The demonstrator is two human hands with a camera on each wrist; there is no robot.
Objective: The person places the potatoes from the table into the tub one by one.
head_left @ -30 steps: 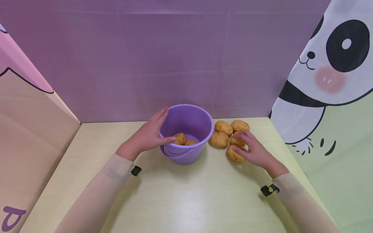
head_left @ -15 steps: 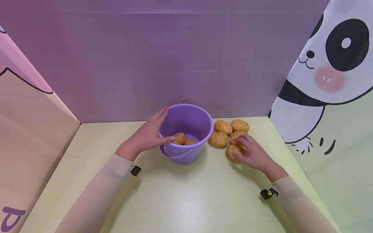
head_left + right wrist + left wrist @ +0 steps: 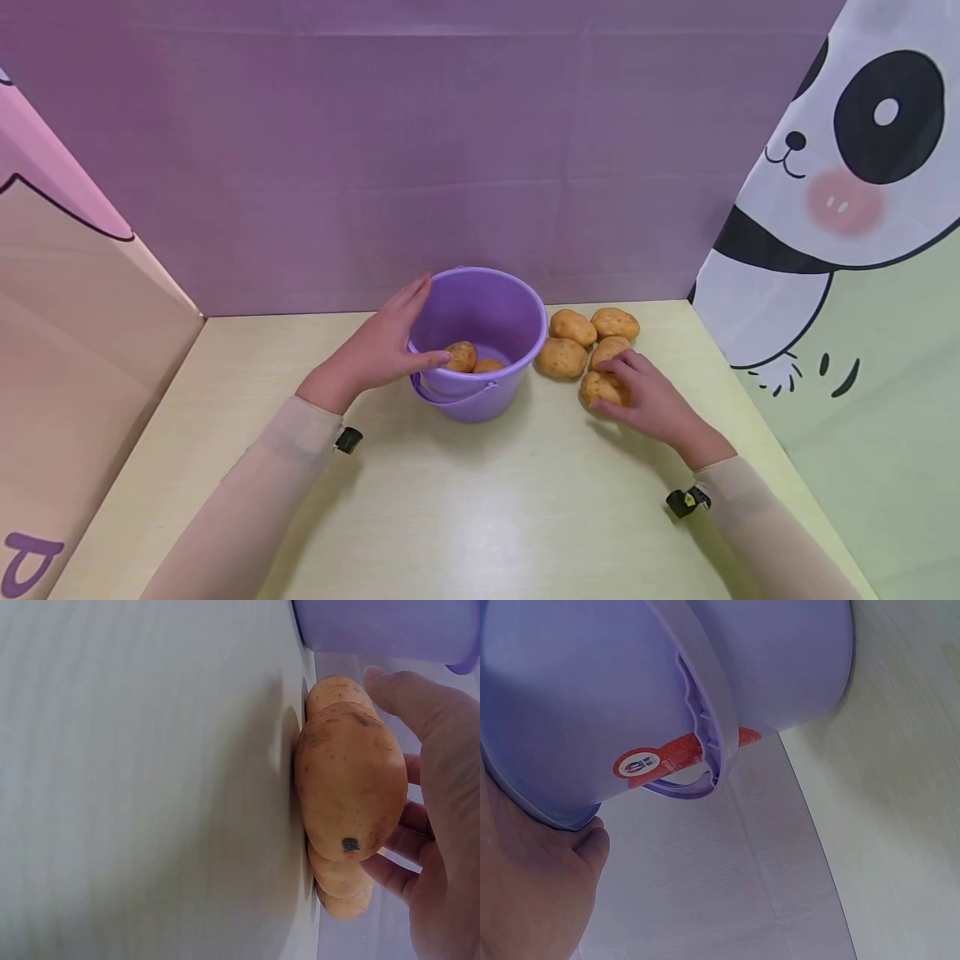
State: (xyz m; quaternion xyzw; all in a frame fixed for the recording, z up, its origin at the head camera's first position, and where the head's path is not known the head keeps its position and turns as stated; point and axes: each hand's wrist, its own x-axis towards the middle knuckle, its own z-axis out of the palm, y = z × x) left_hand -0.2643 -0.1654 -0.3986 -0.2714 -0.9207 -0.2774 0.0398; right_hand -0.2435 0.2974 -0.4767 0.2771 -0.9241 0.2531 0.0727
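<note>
A purple bucket [image 3: 480,392] stands upright at the back of the table, with potatoes [image 3: 461,357] inside. My left hand [image 3: 382,350] holds the bucket's left rim, its thumb reaching over the near edge. In the left wrist view, part of that hand [image 3: 540,877] shows at the rim beside the hanging handle [image 3: 712,712]. My right hand [image 3: 652,400] is spread over the nearest loose potato [image 3: 603,388]. The right wrist view shows the thumb apart from this potato [image 3: 349,784], with the fingers behind it; whether they touch it is unclear.
Several more potatoes [image 3: 562,357] are clustered right of the bucket, the closest one beside its wall. A purple backdrop [image 3: 375,167] rises behind the table [image 3: 465,517]. Printed cloth with a panda [image 3: 862,167] flanks the right side.
My right hand has moved slightly nearer and lower over the nearest loose potato. The left hand and the bucket keep their places.
</note>
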